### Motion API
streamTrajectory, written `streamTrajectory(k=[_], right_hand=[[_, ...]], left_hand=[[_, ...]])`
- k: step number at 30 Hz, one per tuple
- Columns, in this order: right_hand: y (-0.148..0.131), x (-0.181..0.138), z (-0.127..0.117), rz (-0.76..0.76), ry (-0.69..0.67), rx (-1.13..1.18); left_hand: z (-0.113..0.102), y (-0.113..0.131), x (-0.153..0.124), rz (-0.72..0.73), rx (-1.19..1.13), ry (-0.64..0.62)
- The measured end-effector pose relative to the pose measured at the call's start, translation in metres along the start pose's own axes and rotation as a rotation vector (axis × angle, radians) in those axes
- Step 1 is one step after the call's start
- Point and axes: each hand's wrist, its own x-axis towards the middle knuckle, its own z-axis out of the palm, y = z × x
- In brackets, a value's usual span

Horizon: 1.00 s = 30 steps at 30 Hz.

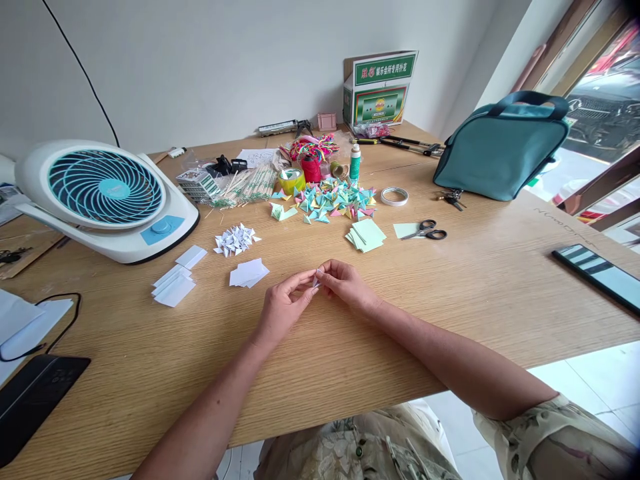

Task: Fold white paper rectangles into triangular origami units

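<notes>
Between my fingertips is a small folded piece of white paper (316, 281), partly hidden by them. My left hand (286, 305) pinches it from the left, and my right hand (349, 285) pinches it from the right, both just above the table. To the left lie a small stack of white paper slips (249, 273) and a heap of folded white paper pieces (236, 240). More white paper rectangles (174, 285) are spread farther left. Beyond my hands sit a stack of pale green paper squares (366, 235) and a pile of coloured folded paper pieces (335, 200).
Black-handled scissors (427, 231) rest on a green slip beside a tape roll (395, 196). A white fan (113, 200) stands at left, a teal bag (500, 150) at right. A glue bottle (355, 164), a box (381, 90), keys (453, 198) and a phone (600, 270) are also on the table.
</notes>
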Motion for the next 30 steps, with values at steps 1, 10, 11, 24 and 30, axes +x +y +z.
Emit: streamTrajectory(k=[1, 10, 11, 24, 30], right_hand=[[-0.0003, -0.0002, 0.0, -0.002, -0.003, 0.002], [-0.0048, -0.0023, 0.0011, -0.003, -0.022, 0.046], [-0.0053, -0.0024, 0.0011, -0.005, -0.027, 0.055], [-0.0067, -0.0032, 0.0029, 0.011, -0.036, 0.143], [-0.0018, -0.0013, 0.0032, 0.0, -0.038, 0.147]], left_hand=[[-0.0004, 0.0002, 0.0003, -0.013, -0.024, -0.007], [-0.0019, 0.001, 0.0018, -0.07, -0.114, -0.037], [-0.0017, 0.0012, 0.0016, -0.068, -0.102, -0.03], [0.0015, 0.0014, 0.0001, -0.065, -0.123, -0.004], [0.0025, 0.001, -0.0003, -0.058, -0.101, 0.014]])
